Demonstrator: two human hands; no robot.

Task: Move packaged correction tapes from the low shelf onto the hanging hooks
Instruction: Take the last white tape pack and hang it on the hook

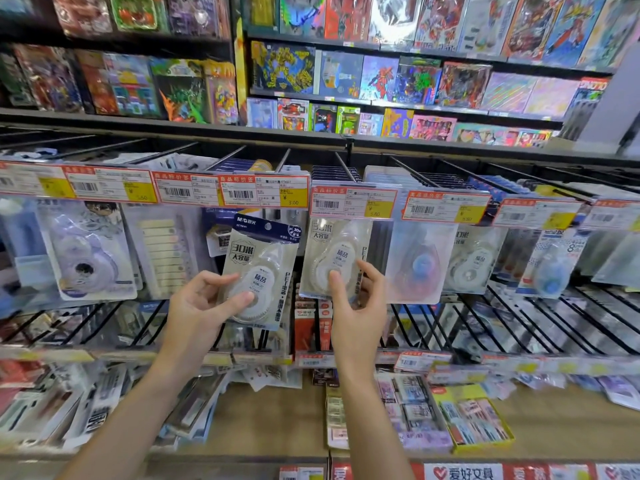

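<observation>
Correction tape pack point(258, 271), tilted, sits in the left hand point(197, 306), thumb curled onto its blister front and fingers behind its left edge, just below the price tags point(263, 192). Right hand point(356, 299) pinches a 2nd pack point(332, 261) hanging on a hook point(344, 166), thumb in front, fingers curled at its right edge.

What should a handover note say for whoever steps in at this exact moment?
Left hand: holds a packaged correction tape, tilted, free of any hook.
Right hand: thumb and fingers pinch the lower part of a second, matching pack, which sits right under the 5.80 price tag; whether it is on its hook cannot be seen.
Done: at most the right pack.
Left: hang the left hand's pack, then fetch more from the low shelf.
</observation>
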